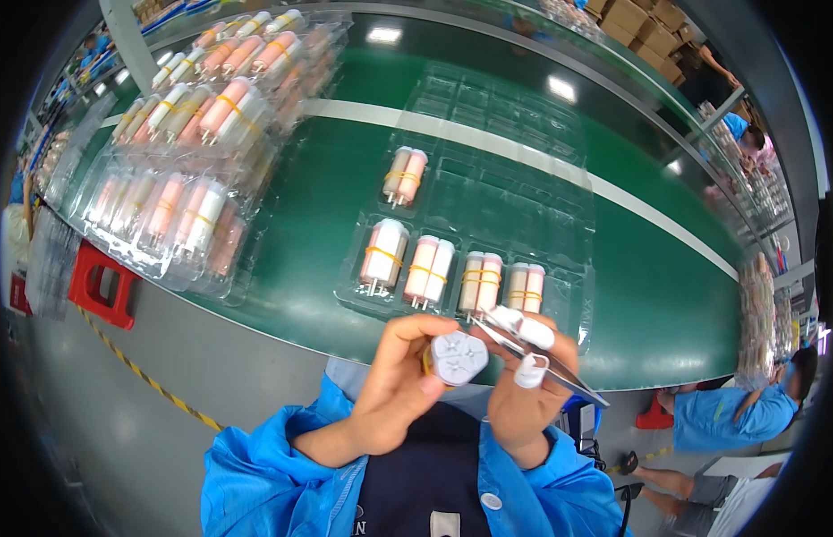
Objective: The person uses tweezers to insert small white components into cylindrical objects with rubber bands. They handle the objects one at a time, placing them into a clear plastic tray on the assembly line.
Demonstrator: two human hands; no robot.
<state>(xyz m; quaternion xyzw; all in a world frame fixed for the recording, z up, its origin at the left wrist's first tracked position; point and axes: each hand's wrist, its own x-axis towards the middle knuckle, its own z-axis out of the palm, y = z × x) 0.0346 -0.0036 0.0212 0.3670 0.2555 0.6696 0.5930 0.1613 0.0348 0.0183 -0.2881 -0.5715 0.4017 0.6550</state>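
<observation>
My left hand is closed around a small bundle of white cylinders, held just off the near edge of the green counter, above my lap. The bundle's long axis points almost straight at my face, so I see the white end caps with their short pins, and a strip of yellow band shows at the thumb side. My right hand, with white cots on its fingertips, pinches a pair of metal tweezers; their tips reach leftward and touch or nearly touch the right side of the end caps, while the handle end runs down and to the right past my wrist. So the bundle lies directly left of the right hand, the two hands close together, and the tweezers cross its axis rather than follow it.

Just beyond the hands, on the near edge of the counter, sits a clear blister tray; its nearest row holds four banded pairs of pink and white cylinders, one more pair sits in the row behind, and the other pockets are unfilled. At the far left corner, stacked trays are full of similar bundles. A red stool stands on the floor to the left, and another person in blue is at the right.
</observation>
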